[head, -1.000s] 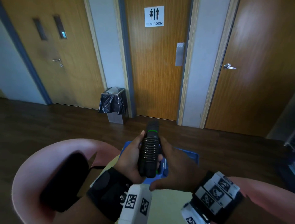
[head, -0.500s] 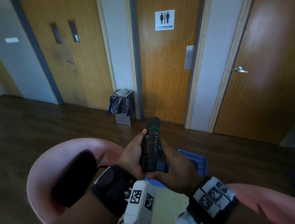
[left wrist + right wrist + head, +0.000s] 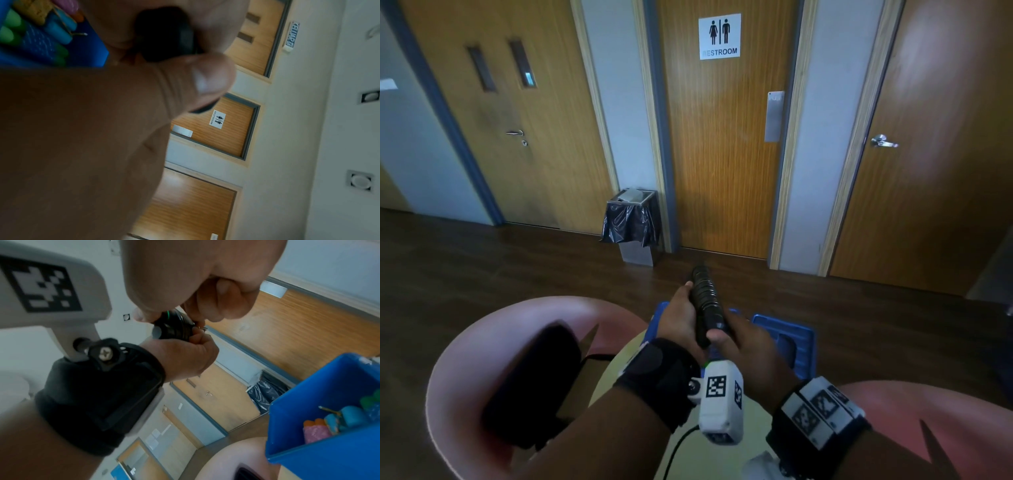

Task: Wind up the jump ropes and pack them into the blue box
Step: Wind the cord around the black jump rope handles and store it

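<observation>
A black jump rope (image 3: pixel 707 301), wound in tight coils round its handles, is held above the blue box (image 3: pixel 791 339). My left hand (image 3: pixel 678 315) grips the bundle from the left side. My right hand (image 3: pixel 743 346) holds its near end, with the thumb on top. In the right wrist view both hands close on the black bundle (image 3: pixel 174 327), and a thin green line shows on it. The blue box (image 3: pixel 308 426) holds several coloured handles: pink, orange, blue and green. The left wrist view is mostly filled by my thumb (image 3: pixel 205 78).
The box stands on a pale yellow round table (image 3: pixel 756 404). Pink chairs (image 3: pixel 482 342) flank it left and right. Beyond lie a dark wood floor, a bin lined with a black bag (image 3: pixel 631 222), and three wooden doors.
The bundle has tipped so its far end leans left, and the green ring near its top no longer shows. My right thumb has moved onto the near end.
</observation>
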A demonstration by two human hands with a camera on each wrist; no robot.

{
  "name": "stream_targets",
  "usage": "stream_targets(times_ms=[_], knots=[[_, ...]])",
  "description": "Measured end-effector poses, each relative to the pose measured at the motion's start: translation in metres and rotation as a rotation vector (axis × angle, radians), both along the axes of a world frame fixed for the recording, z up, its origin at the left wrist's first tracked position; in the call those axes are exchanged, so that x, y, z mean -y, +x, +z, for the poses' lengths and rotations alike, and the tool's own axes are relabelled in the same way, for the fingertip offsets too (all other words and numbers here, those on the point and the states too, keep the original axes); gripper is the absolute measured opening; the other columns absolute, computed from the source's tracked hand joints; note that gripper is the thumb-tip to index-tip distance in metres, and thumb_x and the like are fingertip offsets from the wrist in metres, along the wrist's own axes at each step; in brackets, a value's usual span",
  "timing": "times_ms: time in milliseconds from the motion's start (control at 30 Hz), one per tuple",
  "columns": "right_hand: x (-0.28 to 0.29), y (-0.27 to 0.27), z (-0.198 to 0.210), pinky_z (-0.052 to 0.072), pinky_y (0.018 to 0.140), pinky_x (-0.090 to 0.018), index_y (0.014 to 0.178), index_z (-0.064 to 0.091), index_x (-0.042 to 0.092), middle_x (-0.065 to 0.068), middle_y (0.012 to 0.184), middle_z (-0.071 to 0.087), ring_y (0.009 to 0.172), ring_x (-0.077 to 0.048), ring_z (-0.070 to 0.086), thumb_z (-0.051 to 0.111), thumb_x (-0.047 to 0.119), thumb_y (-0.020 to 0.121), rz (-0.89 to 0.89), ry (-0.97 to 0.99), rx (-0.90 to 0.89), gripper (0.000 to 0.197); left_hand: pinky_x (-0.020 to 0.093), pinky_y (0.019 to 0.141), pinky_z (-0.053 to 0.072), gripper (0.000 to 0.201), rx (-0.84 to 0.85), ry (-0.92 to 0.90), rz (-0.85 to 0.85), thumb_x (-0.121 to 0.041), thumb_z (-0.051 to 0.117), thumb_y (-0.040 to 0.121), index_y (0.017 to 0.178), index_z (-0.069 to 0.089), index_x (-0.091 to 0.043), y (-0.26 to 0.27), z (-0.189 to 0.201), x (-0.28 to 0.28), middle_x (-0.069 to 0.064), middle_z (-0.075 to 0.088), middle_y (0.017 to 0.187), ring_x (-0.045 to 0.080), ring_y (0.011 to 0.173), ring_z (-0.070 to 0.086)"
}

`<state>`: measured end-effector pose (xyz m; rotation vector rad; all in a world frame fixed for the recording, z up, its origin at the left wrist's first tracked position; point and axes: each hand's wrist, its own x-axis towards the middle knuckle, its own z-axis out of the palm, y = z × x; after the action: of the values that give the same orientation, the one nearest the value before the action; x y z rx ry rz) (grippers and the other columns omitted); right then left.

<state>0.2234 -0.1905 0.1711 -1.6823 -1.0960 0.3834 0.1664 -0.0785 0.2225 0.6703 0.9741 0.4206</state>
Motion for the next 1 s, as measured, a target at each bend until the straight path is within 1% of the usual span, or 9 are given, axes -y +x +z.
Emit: stream_targets(times_ms=[100,200,333,500,667,733,833,900,1000], knots=[[0.001,0.004,-0.007,0.052,0.081,-0.046,0.111,0.057,0.044,-0.006,0.094,0.071,0.088,-0.021,0.066,0.044,0.065,0.079,0.03,-0.045,-0.005,0.04,0.038,0.061,0.052,0.049,-0.001,0.031,0.031,-0.048,0.06,0.093,0.107,0.061,-0.001,0.005,-0.01,0.002,0.017,0.066,0.066,0.031,0.066,0.066],[-0.001,0.006,-0.014,0.052,0.085,-0.039,0.114,0.057,0.044,0.002,0.1,0.072,0.092,-0.01,0.065,0.053,0.045,0.095,0.017,-0.075,-0.009,0.02,0.038,0.065,0.054,0.048,0.007,0.051,0.063,-0.048,0.06,0.093,0.105,0.061,-0.001,0.008,-0.015,0.004,0.017,0.067,0.062,0.03,0.065,0.066],[-0.002,0.01,-0.021,0.051,0.09,-0.038,0.123,0.06,0.035,0.006,0.104,0.07,0.097,-0.01,0.064,0.054,0.032,0.1,0.003,-0.14,0.009,0.024,0.035,0.066,0.053,0.041,-0.04,0.15,0.081,-0.044,0.057,0.096,0.092,0.063,-0.004,0.009,-0.02,0.005,0.014,0.066,0.075,0.028,0.066,0.065],[0.002,0.014,-0.011,0.052,0.086,-0.04,0.127,0.053,0.042,0.005,0.103,0.071,0.094,-0.012,0.065,0.054,0.033,0.098,0.08,-0.147,0.093,0.031,0.033,0.06,0.054,0.051,0.068,0.146,0.075,-0.053,0.059,0.093,0.098,0.066,-0.003,0.006,-0.021,0.002,0.009,0.067,0.06,0.025,0.056,0.067],[0.012,0.026,0.009,0.043,0.077,-0.007,0.119,0.053,0.036,0.038,0.096,0.065,0.094,0.015,0.061,0.056,0.023,0.099,0.257,0.0,-0.06,0.024,0.035,0.064,0.057,0.057,0.374,0.066,-0.171,-0.056,0.059,0.089,0.111,0.06,-0.003,-0.009,-0.012,0.006,0.014,0.068,0.077,0.026,0.071,0.07],[0.015,0.026,0.014,0.042,0.063,-0.007,0.105,0.061,0.034,0.03,0.075,0.066,0.07,0.011,0.061,0.054,0.044,0.097,0.278,0.078,-0.14,0.014,0.036,0.074,0.056,0.052,0.453,0.097,-0.179,-0.045,0.059,0.087,0.117,0.06,-0.003,-0.012,-0.015,0.007,0.013,0.068,0.086,0.024,0.081,0.07],[0.015,0.028,0.008,0.036,0.049,-0.02,0.095,0.069,0.044,0.008,0.055,0.051,0.048,-0.004,0.046,0.055,0.077,0.079,0.313,0.103,-0.261,0.039,0.04,0.101,0.046,0.039,0.482,0.109,-0.202,-0.034,0.059,0.086,0.103,0.074,-0.003,-0.014,-0.016,0.009,0.013,0.068,0.097,0.024,0.096,0.065],[0.013,0.028,0.003,0.034,0.048,-0.026,0.103,0.069,0.038,-0.011,0.059,0.039,0.049,-0.015,0.039,0.059,0.074,0.08,0.297,0.112,-0.372,0.044,0.045,0.108,0.042,0.035,0.477,0.111,-0.17,-0.028,0.06,0.088,0.107,0.07,-0.001,-0.011,-0.016,0.008,0.013,0.071,0.1,0.025,0.105,0.066],[0.008,0.023,0.005,0.032,0.049,-0.026,0.112,0.063,0.017,-0.007,0.062,0.032,0.052,-0.015,0.033,0.053,0.055,0.093,0.274,0.1,-0.569,0.043,0.043,0.095,0.051,0.034,0.426,0.151,-0.126,-0.028,0.06,0.092,0.112,0.062,-0.001,-0.005,-0.017,0.004,0.014,0.071,0.097,0.026,0.099,0.068]])
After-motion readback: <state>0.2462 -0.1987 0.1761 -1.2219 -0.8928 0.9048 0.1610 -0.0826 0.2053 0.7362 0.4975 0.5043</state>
